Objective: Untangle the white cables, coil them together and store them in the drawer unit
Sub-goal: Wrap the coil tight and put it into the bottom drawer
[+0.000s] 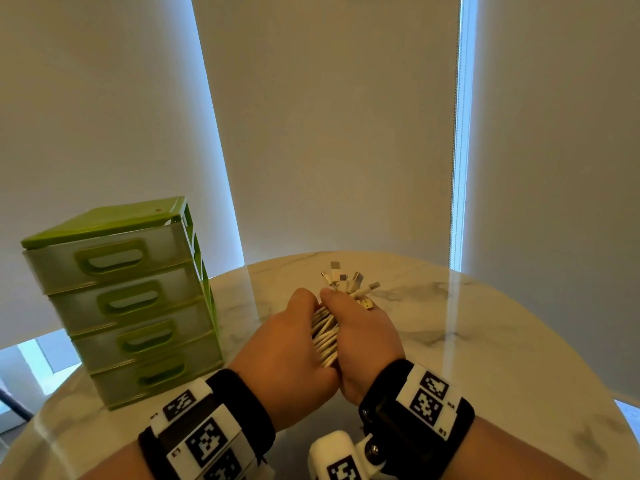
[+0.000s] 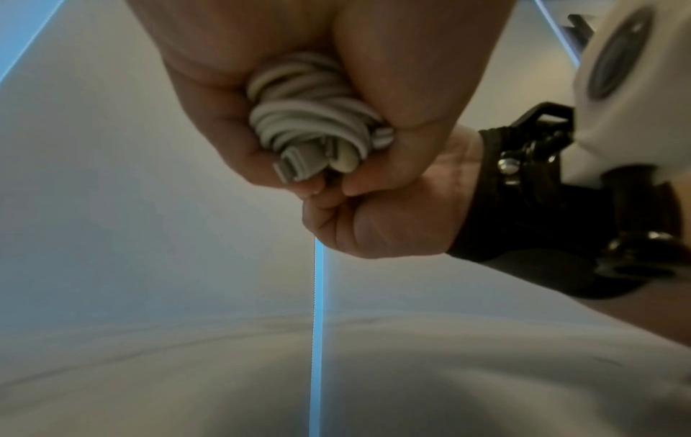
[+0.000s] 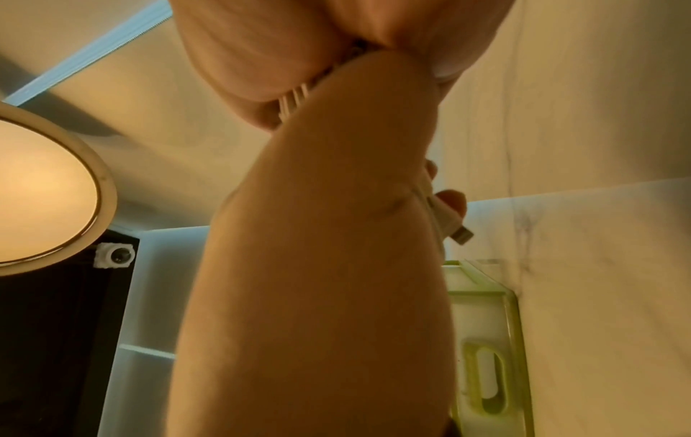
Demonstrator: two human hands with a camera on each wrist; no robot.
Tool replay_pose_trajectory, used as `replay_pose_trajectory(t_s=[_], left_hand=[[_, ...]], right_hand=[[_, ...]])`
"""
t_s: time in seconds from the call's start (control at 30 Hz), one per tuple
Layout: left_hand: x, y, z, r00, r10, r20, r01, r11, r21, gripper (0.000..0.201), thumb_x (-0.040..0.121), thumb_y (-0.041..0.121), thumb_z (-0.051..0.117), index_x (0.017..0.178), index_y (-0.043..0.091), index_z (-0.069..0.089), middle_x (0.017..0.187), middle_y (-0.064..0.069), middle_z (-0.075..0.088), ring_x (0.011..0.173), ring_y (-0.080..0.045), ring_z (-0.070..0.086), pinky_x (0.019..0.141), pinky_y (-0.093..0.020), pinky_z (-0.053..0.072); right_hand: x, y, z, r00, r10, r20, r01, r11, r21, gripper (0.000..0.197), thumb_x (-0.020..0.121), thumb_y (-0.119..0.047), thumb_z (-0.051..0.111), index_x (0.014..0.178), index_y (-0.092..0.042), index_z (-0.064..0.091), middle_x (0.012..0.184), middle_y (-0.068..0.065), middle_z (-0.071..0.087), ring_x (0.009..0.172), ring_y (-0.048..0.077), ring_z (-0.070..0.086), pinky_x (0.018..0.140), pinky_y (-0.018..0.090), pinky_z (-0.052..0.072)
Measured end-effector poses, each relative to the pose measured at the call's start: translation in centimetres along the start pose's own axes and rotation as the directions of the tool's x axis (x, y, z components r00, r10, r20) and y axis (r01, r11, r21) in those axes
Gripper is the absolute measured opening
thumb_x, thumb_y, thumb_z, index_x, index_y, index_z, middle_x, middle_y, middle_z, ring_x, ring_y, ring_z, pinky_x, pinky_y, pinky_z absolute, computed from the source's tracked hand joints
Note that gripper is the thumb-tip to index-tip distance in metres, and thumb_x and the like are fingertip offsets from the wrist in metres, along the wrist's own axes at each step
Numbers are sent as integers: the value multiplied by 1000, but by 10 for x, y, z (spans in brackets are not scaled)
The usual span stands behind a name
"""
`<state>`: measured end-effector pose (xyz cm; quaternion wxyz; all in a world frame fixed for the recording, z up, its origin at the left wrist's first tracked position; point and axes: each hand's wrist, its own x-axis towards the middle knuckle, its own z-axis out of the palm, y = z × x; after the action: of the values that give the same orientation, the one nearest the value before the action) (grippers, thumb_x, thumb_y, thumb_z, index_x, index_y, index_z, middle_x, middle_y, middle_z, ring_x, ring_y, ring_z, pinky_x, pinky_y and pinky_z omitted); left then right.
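A bundle of coiled white cables [image 1: 324, 336] is squeezed between both hands above the marble table [image 1: 485, 334]. My left hand [image 1: 287, 355] grips its left side and my right hand [image 1: 363, 337] grips its right side, thumbs meeting on top. Several connector plugs [image 1: 349, 280] fan out beyond the fingers. In the left wrist view the looped cable ends [image 2: 318, 118] show inside the curled fingers. In the right wrist view cable strands [image 3: 295, 99] and one plug [image 3: 458, 232] peek past the hands. The green drawer unit [image 1: 128, 296] stands at left, all drawers closed.
Grey roller blinds [image 1: 329, 116] hang behind the round table. The table's curved edge [image 1: 588, 362] runs down the right. A round ceiling lamp [image 3: 45, 189] shows in the right wrist view, and the drawer unit's handle [image 3: 486, 381] is at its lower right.
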<state>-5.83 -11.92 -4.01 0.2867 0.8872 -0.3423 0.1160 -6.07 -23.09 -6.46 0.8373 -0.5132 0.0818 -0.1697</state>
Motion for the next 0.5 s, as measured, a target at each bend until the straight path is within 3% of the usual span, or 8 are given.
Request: replay_pose_trajectory(t_s=[0.17, 0.27, 0.37, 0.5], left_hand=[[-1, 3, 1, 1000, -6, 23, 6, 1000, 28, 61, 77, 33, 66, 127, 31, 31, 92, 12, 63, 74, -3, 62, 60, -21, 53], [-3, 6, 0, 998, 32, 50, -38, 992, 121, 93, 82, 33, 62, 149, 37, -2, 105, 9, 63, 78, -2, 59, 62, -18, 47], [-1, 6, -1, 991, 25, 132, -59, 963, 263, 100, 86, 40, 54, 148, 40, -25, 100, 2, 58, 82, -11, 57, 67, -24, 44], [-3, 5, -5, 990, 4, 144, -46, 955, 293, 86, 87, 42, 49, 151, 43, -8, 94, 4, 49, 77, -12, 50, 65, -25, 41]], right_hand=[[-1, -2, -1, 999, 35, -28, -36, 999, -18, 24, 84, -27, 69, 90, -4, 73, 79, 19, 73, 70, 32, 72, 69, 43, 58], [-2, -2, -3, 997, 80, -12, -80, 997, 0, 35, 86, -38, 68, 93, -4, 74, 87, 19, 76, 78, 32, 74, 70, 40, 60], [-5, -2, -3, 994, 110, -13, -110, 993, 30, 47, 86, -52, 64, 90, -6, 74, 82, 13, 76, 75, 28, 75, 72, 39, 59], [-9, -7, 1, 994, 108, -10, -108, 994, -19, 67, 82, -73, 47, 96, -13, 73, 78, 9, 77, 72, 23, 76, 72, 38, 59]])
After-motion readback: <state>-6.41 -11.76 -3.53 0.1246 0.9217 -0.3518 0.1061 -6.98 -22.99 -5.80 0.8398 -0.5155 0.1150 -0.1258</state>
